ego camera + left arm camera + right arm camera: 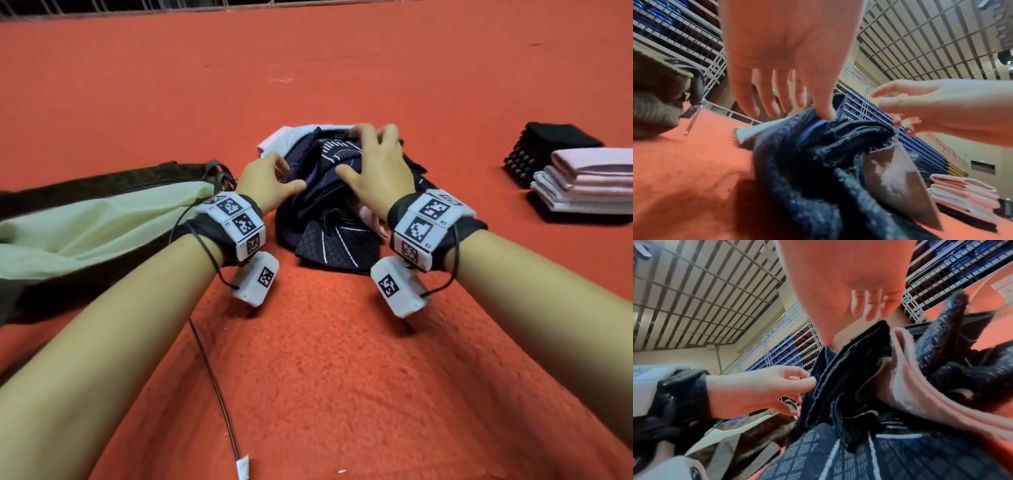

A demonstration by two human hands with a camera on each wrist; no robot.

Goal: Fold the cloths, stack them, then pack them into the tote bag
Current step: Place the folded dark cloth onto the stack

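Note:
A loose pile of cloths [329, 219] lies in the middle of the red carpet: dark navy and black pieces with white patterns, a white cloth [284, 137] at its far edge, a pink one [906, 386] tucked in. My left hand [274, 178] reaches the pile's left side with fingers nearly straight, and its thumb tip touches a dark fold [818, 129]. My right hand [373, 161] rests spread on top of the pile, gripping nothing. The tote bag [85, 222], brown with pale green lining, lies open on its side at left.
A stack of folded pink and white cloths [582, 181] on a black one sits at right, with a black folded cloth [555, 144] behind it. A cable [212, 377] runs over the carpet by my left arm. A metal railing [137, 7] borders the far edge.

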